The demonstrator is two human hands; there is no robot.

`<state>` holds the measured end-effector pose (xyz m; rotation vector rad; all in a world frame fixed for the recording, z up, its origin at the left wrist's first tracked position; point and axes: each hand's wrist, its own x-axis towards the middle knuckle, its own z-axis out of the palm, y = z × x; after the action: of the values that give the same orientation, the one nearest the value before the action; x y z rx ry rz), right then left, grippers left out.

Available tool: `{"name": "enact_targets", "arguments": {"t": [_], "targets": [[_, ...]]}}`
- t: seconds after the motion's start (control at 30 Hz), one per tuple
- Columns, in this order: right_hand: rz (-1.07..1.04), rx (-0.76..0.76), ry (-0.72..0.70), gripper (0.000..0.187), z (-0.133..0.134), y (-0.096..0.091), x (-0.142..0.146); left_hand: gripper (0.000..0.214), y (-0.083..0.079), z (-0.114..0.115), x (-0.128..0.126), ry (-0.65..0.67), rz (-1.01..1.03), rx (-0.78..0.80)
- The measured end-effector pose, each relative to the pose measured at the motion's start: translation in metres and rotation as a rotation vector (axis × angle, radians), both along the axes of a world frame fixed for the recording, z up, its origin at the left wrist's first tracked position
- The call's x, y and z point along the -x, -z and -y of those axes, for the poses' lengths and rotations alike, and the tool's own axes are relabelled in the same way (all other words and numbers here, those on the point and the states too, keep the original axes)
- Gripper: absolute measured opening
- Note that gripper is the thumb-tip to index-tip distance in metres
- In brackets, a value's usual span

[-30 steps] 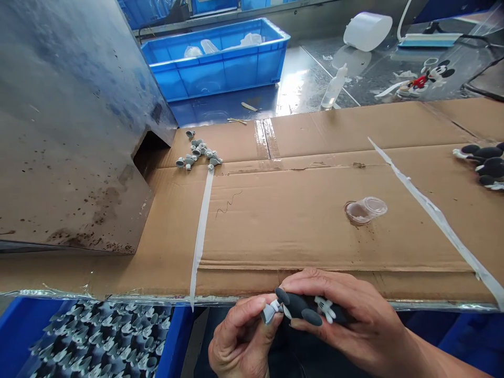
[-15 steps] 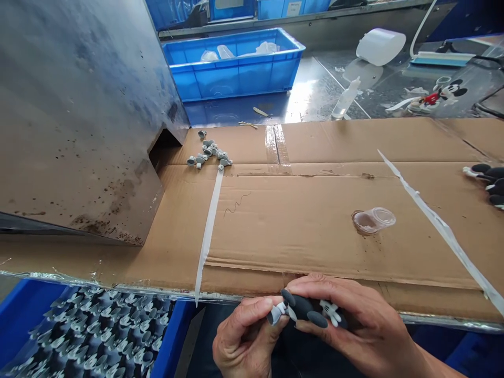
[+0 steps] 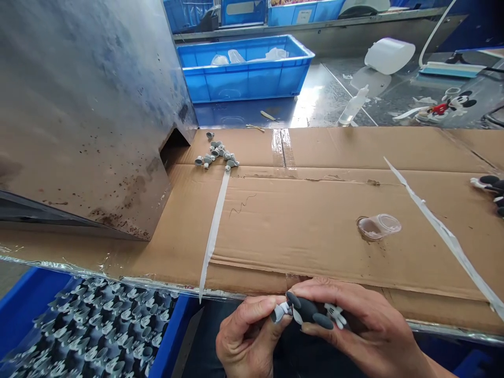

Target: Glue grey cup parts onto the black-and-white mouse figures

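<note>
Black moulded mouse figure (image 3: 309, 311) sits pinched in both my hands, my left hand (image 3: 244, 338) gripping its white end and my right hand (image 3: 366, 320) curled over its body, just past the edge of the cardboard sheet (image 3: 315, 236). Below left stands a blue crate (image 3: 172, 331) packed with grey-and-black moulded pieces (image 3: 94, 325). Farther out on the cardboard lie a clear plastic cup (image 3: 378, 227) and a cluster of small grey parts (image 3: 216, 153).

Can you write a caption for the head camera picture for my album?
The left hand and right hand hold a black-and-white rubber mouse figure by a brown cardboard sheet.
</note>
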<state>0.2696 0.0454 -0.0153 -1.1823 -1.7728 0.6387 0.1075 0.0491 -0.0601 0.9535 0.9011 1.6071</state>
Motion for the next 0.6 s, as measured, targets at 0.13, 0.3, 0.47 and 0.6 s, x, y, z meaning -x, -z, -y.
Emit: {"name": "enact_targets", "arguments": {"t": [0.13, 0.3, 0.47, 0.6], "targets": [[-0.013, -0.007, 0.016, 0.024, 0.002, 0.004, -0.001, 0.031, 0.005, -0.006, 0.009, 0.080, -0.070, -0.139], [-0.004, -0.036, 0.028, 0.017, -0.003, -0.010, 0.003, 0.035, 0.007, -0.010, 0.013, 0.092, -0.072, -0.170], [-0.009, -0.034, 0.010, 0.019, -0.007, -0.016, 0.004, 0.040, 0.007, -0.010, 0.013, 0.112, -0.063, -0.163], [-0.010, -0.021, 0.021, 0.026, -0.001, -0.003, 0.000, 0.041, 0.006, -0.009, 0.015, 0.136, -0.081, -0.161]]}}
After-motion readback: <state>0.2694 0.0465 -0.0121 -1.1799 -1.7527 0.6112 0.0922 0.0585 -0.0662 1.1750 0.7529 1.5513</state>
